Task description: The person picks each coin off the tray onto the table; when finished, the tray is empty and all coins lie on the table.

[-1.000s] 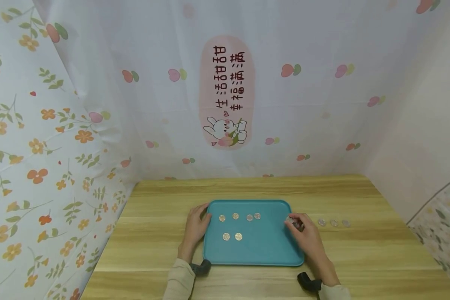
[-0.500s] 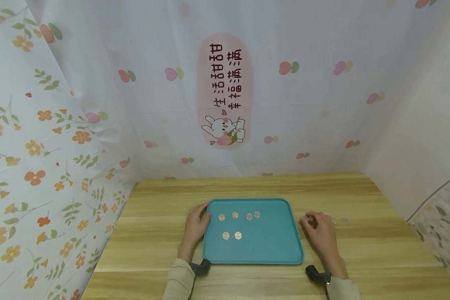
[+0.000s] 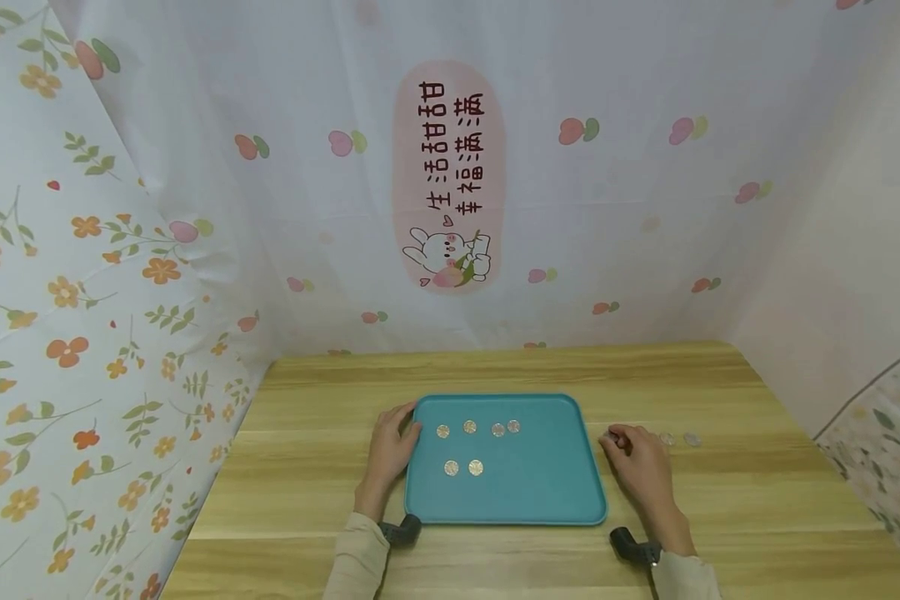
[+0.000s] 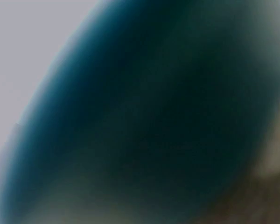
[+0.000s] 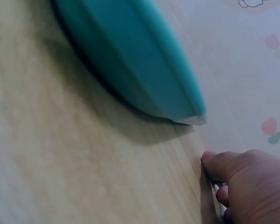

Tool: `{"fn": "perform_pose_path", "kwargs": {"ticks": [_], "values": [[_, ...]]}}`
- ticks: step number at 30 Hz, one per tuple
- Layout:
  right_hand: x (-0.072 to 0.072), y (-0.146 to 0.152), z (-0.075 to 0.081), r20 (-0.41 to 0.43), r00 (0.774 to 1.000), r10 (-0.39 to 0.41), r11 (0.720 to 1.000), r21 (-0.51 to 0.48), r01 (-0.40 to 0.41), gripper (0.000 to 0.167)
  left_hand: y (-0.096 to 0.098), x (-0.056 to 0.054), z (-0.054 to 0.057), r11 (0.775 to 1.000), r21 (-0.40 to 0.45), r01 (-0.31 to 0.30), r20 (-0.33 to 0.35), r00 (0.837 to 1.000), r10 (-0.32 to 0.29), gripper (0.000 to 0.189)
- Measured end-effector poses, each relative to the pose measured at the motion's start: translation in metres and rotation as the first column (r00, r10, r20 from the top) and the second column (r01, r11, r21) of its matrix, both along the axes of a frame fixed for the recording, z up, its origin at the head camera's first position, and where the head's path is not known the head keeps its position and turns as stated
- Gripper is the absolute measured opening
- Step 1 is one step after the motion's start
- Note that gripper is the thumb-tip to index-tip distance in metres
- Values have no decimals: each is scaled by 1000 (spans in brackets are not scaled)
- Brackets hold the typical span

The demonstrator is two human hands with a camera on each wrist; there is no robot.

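Note:
A blue-green tray (image 3: 528, 500) lies on the wooden table with several coins in it, among them a coin (image 3: 476, 467) in the front row and another (image 3: 513, 426) farther back. My left hand (image 3: 387, 450) grips the tray's left rim, its thumb over the edge. Just right of the tray, my right hand (image 3: 642, 467) pinches a silvery coin (image 3: 610, 435) down at the tabletop. In the right wrist view, the thumb of that right hand (image 5: 256, 182) reaches the wood, and the coin is hidden there. The left wrist view is mostly dark blur.
Right of my right hand lie two more coins, one coin (image 3: 667, 438) close by and a second coin (image 3: 692, 439) beyond it. The wooden table (image 3: 330, 383) meets a printed cloth (image 3: 630, 208) at the back and sides.
My right hand has moved right, from over the tray's right rim to the table beside it, carrying a coin. It now covers one of the table coins. The left hand stays put.

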State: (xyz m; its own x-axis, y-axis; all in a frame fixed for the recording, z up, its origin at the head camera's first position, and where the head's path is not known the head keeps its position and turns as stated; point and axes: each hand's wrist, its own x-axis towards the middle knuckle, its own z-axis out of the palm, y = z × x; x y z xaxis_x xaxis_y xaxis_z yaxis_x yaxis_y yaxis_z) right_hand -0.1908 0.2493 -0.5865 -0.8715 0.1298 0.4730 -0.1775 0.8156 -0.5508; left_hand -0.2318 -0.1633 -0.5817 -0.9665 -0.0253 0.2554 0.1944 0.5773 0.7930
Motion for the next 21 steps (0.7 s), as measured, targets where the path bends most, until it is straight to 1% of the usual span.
{"fn": "perform_pose_path", "kwargs": {"ticks": [7, 11, 15, 19, 21], "values": [[0, 0, 1, 29, 1000, -7, 1000, -20, 8, 24, 0, 0, 1, 1000, 6, -1, 13, 1000, 1, 42], [-2, 0, -1, 19, 1000, -13, 999, -48, 14, 22, -1, 0, 2, 1000, 9, -7, 11, 1000, 7, 41], [0, -1, -1, 39, 998, -46, 990, -130, 50, 18, 0, 1, 2, 1000, 10, -8, 2, 1000, 8, 41], [3, -4, 1, 89, 992, -85, 966, -236, 104, 17, 0, 1, 1, 1000, 6, -2, 1, 1000, 2, 41], [3, -5, 2, 97, 991, -93, 956, -271, 116, 17, 0, 1, 2, 1000, 6, -2, 2, 1000, 2, 41]]}}
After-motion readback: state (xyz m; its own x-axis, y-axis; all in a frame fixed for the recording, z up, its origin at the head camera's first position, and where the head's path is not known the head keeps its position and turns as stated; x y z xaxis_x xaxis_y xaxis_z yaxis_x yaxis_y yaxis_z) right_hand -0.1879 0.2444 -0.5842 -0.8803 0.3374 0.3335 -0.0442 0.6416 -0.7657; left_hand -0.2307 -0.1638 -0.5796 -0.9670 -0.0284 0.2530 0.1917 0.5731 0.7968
